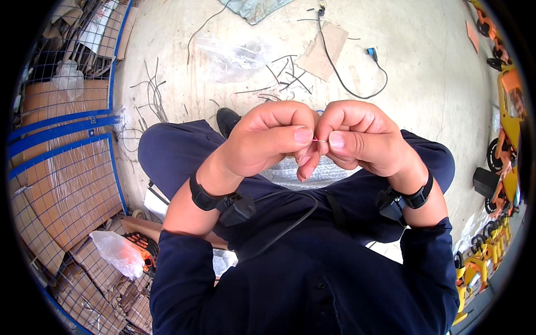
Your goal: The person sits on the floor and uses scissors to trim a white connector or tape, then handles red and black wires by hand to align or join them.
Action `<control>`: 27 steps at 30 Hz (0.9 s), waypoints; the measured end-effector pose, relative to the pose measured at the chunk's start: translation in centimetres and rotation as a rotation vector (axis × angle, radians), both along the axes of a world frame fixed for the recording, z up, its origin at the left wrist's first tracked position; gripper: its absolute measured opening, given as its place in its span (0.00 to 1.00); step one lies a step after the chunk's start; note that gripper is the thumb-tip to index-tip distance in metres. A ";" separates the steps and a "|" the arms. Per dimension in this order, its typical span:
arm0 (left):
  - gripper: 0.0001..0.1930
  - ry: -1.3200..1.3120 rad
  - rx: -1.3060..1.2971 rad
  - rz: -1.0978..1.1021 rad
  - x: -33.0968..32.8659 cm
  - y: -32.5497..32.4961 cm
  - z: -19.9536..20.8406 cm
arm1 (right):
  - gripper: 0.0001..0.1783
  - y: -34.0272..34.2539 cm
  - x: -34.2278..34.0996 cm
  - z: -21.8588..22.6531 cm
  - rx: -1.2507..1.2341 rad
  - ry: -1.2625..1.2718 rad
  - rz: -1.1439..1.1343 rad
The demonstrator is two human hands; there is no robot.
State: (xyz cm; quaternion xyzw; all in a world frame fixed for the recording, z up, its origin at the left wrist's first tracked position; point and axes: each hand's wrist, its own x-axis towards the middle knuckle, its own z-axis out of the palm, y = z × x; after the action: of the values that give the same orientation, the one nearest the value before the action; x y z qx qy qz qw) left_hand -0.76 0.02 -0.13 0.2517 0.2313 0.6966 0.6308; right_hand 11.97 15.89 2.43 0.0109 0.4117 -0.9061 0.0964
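Observation:
A thin red wire [317, 139] with a pale, bare-looking end spans the small gap between my two hands, above my lap. My left hand [273, 133] pinches it between thumb and forefinger. From the other side, my right hand [364, 134] is closed on the pale end with its thumb and forefinger. Most of the wire is hidden by the fingers. Each wrist wears a black strap with a small black box. A black cable [290, 223] curves over my dark clothing.
Several dark wire offcuts [290, 74] lie on the floor ahead, near clear plastic film [234, 58] and a cardboard piece [324, 51]. A black cable with a blue connector [372, 52] lies further right. Left stands a blue mesh cage [70, 120] of cardboard; right, yellow wheeled frames [508, 111].

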 end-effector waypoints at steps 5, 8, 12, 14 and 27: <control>0.11 -0.086 0.076 -0.035 0.2 0.0 -0.6 | 0.08 0.1 0.1 -1.2 -0.161 0.040 0.067; 0.11 -0.141 0.121 -0.048 0.1 0.1 -0.2 | 0.08 0.1 0.3 -1.4 -0.245 0.068 0.076; 0.11 -0.151 0.144 0.045 0.2 0.1 0.2 | 0.09 0.1 0.0 -1.6 -0.277 0.089 0.049; 0.11 0.123 0.032 0.169 -0.3 0.1 0.1 | 0.09 0.3 0.1 -1.1 -0.158 0.050 -0.018; 0.05 1.471 0.068 0.669 -0.4 0.8 0.1 | 0.04 -0.2 0.0 -0.9 0.926 0.210 -0.341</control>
State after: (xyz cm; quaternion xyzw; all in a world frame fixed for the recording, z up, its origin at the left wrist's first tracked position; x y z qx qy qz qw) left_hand -1.14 0.83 -0.04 0.5823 0.6288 0.5109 0.0673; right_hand 11.97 15.66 1.50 0.0285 0.7702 -0.6276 -0.1099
